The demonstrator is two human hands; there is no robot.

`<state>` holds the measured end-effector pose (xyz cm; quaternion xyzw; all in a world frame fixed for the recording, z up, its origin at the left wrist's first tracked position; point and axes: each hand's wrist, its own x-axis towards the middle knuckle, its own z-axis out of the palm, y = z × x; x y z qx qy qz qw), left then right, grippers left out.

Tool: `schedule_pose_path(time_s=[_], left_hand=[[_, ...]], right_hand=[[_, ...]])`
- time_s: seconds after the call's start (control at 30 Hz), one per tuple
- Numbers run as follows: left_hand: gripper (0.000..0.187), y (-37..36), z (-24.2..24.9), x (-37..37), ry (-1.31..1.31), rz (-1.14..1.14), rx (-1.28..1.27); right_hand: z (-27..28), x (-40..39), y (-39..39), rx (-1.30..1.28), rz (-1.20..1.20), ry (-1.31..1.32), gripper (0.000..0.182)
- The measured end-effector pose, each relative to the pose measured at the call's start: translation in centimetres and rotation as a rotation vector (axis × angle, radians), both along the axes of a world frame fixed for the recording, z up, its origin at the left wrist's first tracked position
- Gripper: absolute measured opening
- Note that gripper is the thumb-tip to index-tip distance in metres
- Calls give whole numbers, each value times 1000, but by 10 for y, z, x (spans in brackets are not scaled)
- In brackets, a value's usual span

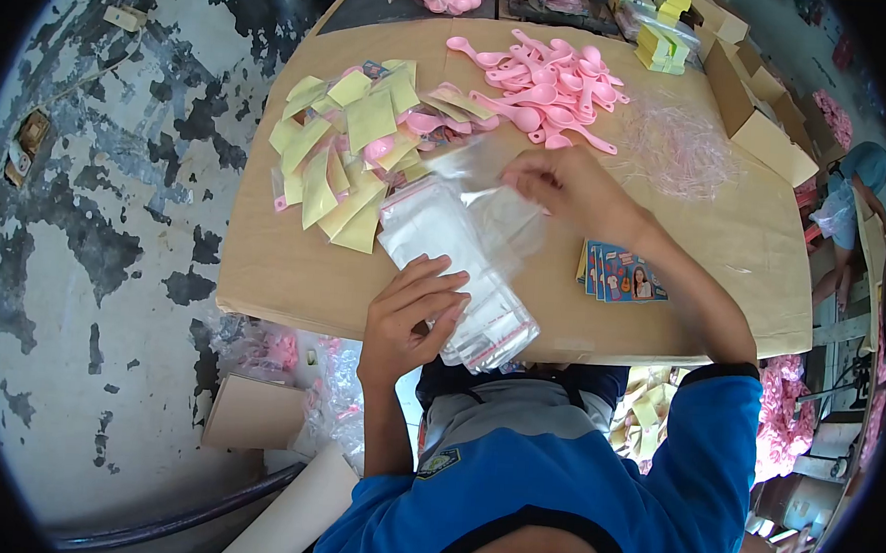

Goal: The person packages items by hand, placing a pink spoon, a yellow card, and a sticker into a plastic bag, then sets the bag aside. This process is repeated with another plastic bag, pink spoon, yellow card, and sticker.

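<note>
Pinched between the fingertips of the right hand (568, 188), the far edge of a single clear bag (483, 183) is lifted off the stack of clear bags (453, 267); that grip is nearly closed on the thin film. Left hand (416, 310) lies flat, fingers spread and open, pressing the near end of the stack against the table (283, 268); it clamps nothing, only holds the pile down.

Location: the stack sits at the near middle of the table, its near end overhanging the table edge. Its long axis runs diagonally, from far left to near right, with the red-striped sealing edge at the near right end. The lifted bag rises from the far end toward the pink spoons (543, 82).

Surroundings: filled yellow-card packets (339, 161) lie left of the stack; printed cards (624, 271) lie just right of it; loose clear film (680, 149) lies at the far right.

Risks, as judged: the film is slippery, so two bags may lift together. With the near end past the table edge, any easing of the left hand's pressure could let the pile slide off toward the lap. A sideways pull could fan the stack out of line.
</note>
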<state>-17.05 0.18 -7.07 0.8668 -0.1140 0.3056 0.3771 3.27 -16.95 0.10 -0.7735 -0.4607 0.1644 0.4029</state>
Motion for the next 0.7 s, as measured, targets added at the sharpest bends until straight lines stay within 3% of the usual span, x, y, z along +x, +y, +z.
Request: schedule_pose_path(time_s=[0.23, 0.37, 0.5, 0.53, 0.63, 0.7], left_hand=[[20, -1, 25, -1, 51, 35, 67], [39, -46, 59, 10, 151, -111, -689], [27, -56, 57, 23, 226, 82, -834], [17, -53, 52, 23, 193, 123, -750], [14, -43, 42, 14, 223, 221, -742], [12, -37, 36, 11, 231, 349, -557]], right_hand=[[48, 0, -43, 212, -15, 10, 27], [64, -23, -53, 93, 46, 84, 26], [37, -24, -44, 110, 184, 7, 26], [26, -22, -37, 140, 222, -11, 27], [21, -24, -29, 33, 248, -20, 29], [17, -21, -23, 40, 246, -19, 30]])
